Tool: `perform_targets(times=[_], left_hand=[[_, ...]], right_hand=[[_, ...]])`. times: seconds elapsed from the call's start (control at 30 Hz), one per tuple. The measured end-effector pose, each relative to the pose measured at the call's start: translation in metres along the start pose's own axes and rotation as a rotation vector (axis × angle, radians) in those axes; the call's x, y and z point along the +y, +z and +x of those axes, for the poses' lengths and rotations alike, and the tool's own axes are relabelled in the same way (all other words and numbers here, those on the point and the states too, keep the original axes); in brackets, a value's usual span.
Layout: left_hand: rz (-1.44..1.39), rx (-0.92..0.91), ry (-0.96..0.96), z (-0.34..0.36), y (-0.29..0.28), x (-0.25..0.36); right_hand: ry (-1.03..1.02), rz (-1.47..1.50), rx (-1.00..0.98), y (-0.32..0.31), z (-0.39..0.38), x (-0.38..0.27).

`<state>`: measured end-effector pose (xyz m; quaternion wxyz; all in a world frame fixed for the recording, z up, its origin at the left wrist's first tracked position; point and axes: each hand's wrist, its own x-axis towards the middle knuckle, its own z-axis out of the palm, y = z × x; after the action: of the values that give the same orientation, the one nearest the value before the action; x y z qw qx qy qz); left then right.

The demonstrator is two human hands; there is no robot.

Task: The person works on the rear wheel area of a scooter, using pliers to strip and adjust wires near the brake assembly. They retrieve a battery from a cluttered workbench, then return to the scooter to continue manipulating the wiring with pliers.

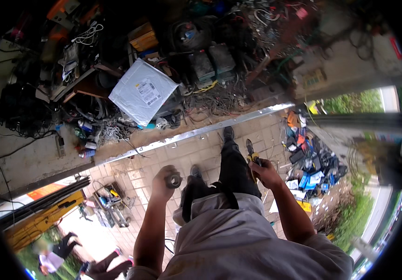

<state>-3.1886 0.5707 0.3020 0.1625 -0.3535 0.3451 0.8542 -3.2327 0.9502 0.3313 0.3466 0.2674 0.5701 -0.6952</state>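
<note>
My left hand is closed around a dark ring-shaped piece with a pale round hole, held out in front of my left leg. I cannot make out its exact kind. On the other side, my right hand grips a pair of pliers with yellow-and-dark handles, the jaws pointing away from me. Both hands are in the air, apart from each other, above the brick paving.
A metal-edged counter crosses ahead, heaped with cables, dark batteries and a white parcel. A scrap pile lies right. At left sits a tool tray; beyond it are people.
</note>
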Motion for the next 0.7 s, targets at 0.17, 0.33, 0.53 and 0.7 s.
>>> perform_targets(times=[0.17,0.33,0.53,0.7], left_hand=[[0.316,0.221,0.080,0.040,0.012,-0.025],[0.812,0.275,0.127,0.110,0.007,-0.064],[0.961,0.341,-0.065,0.224,0.001,-0.103],[1.173,0.410,0.169,0.314,-0.052,-0.144]], right_hand=[[0.021,-0.444,-0.048,-0.050,0.113,-0.024],[0.111,-0.629,-0.096,-0.076,0.184,-0.022],[0.170,-0.842,-0.108,-0.075,0.266,0.021],[0.120,-0.800,-0.119,-0.033,0.323,0.046]])
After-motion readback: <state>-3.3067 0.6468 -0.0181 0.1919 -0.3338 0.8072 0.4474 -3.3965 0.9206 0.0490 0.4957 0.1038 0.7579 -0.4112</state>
